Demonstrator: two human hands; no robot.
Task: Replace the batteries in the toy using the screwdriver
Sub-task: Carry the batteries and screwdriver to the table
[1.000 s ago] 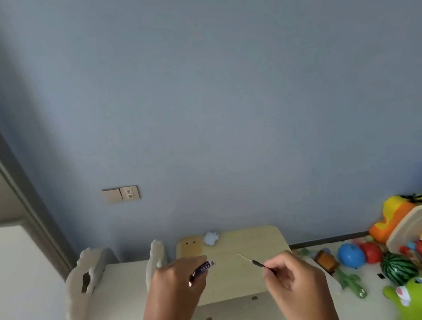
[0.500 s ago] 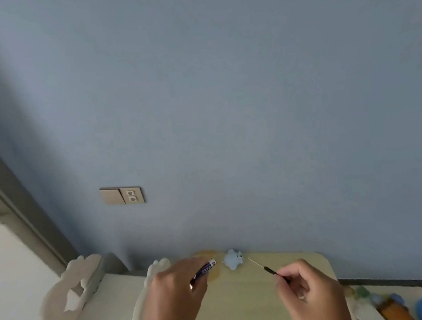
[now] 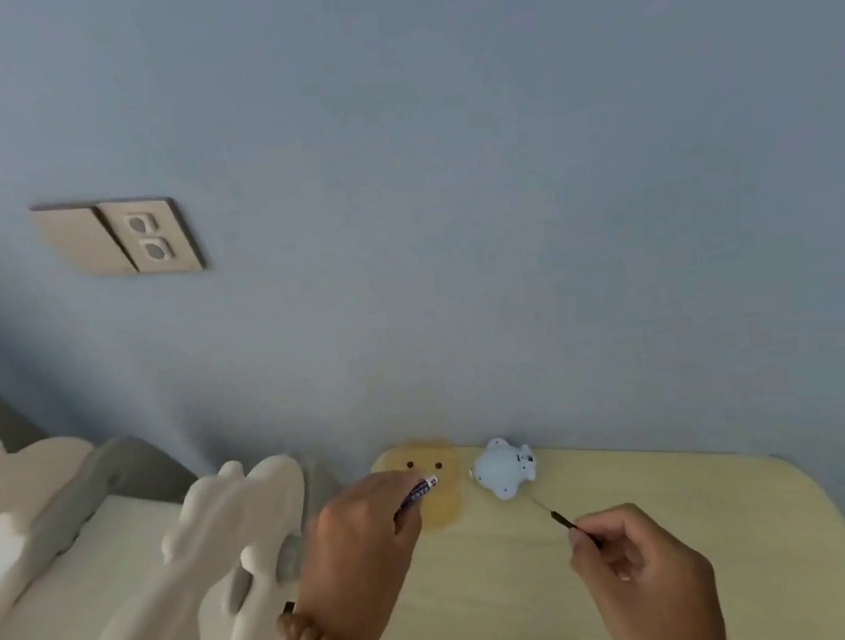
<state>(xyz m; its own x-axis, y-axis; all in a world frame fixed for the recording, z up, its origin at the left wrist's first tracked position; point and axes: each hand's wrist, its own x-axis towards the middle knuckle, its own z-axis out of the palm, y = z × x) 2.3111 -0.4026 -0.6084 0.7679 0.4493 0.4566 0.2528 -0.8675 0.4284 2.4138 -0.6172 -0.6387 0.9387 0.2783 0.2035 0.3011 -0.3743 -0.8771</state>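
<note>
Left hand (image 3: 359, 537) gripping battery (image 3: 419, 492), right hand (image 3: 640, 567) pinching screwdriver (image 3: 558, 515) (toward toy (image 3: 503, 469))

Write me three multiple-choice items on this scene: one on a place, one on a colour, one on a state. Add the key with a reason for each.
1. Where is the toy?
A. On the table, close to the wall
B. On the floor
C. Inside a box

2. What colour is the toy?
A. Red
B. Pale blue
C. Green

3. What is the right hand doing?
A. Lying flat and empty
C. Pinching the screwdriver
B. Gripping the toy

Key:
1 A: it lies on the tabletop's far edge, at the foot of the wall.
2 B: its body is light blue all over.
3 C: the fingers close on the dark handle, with the thin shaft aimed toward the toy.
</note>
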